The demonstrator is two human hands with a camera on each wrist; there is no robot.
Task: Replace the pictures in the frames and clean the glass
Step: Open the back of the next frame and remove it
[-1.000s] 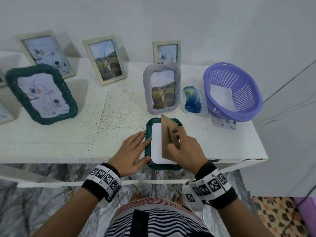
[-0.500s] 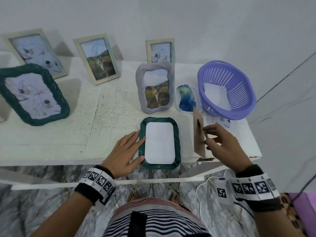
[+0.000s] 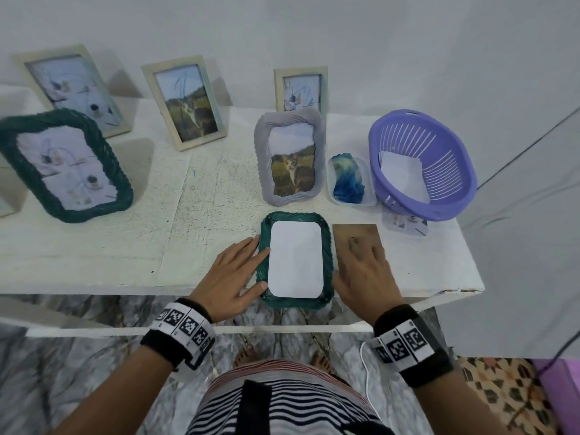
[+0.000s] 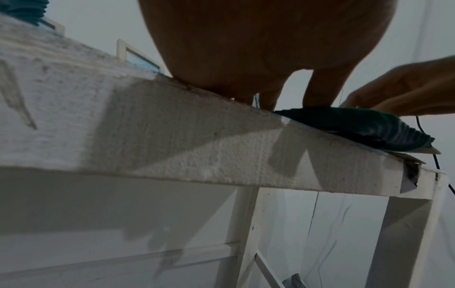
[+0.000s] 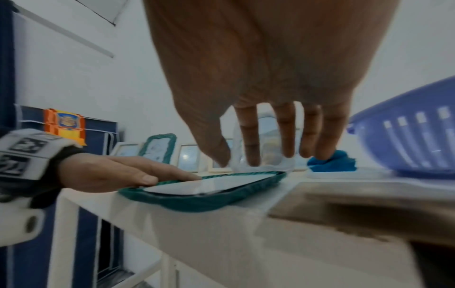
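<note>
A dark green woven frame (image 3: 328, 246) lies face down at the table's front edge, with the white back of a picture (image 3: 296, 259) showing inside it. My left hand (image 3: 248, 268) lies flat on the table, its fingers and thumb touching the frame's left rim. The brown backing board (image 3: 357, 235) lies flat just right of the frame. My right hand (image 3: 351, 262) is over the board with straight, spread fingers and holds nothing. In the right wrist view the fingers (image 5: 285, 132) hang straight above the frame (image 5: 197, 202) and board (image 5: 369, 198).
A grey frame with a cat picture (image 3: 290, 158) stands behind the green one. Right of it are a clear tub with a blue cloth (image 3: 348, 180) and a purple basket (image 3: 452, 152) holding white sheets. Several more frames stand at the back and left.
My right hand lifted the brown board off the green frame, carried it right and laid it flat on the table, then let go. My left hand stayed at the frame's rim.
</note>
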